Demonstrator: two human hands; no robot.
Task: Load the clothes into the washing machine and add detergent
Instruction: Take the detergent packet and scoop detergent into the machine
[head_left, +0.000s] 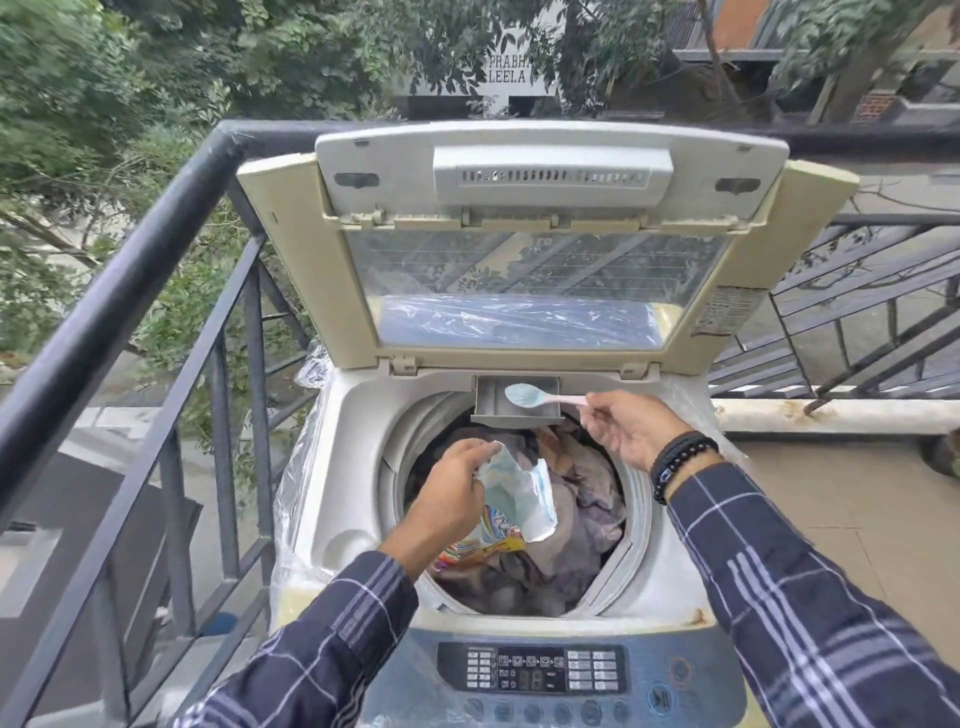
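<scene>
Head view: the right hand (631, 428) pinches a pink plastic spoon (540, 397) of pale blue powder over the grey detergent drawer (491, 402) at the tub's far rim. The left hand (452, 488) grips an opened detergent packet (514, 501) above crumpled clothes (582, 519) filling the open white top-loading washing machine (343, 467).

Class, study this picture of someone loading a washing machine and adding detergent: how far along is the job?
Done: clothes already fill the drum and the lid stands open. In hand: the right hand holds a spoon heaped with powder over the open detergent drawer, while the left hand grips the opened detergent packet. Left: tipping the powder in; the drawer and lid are not yet shut.
</scene>
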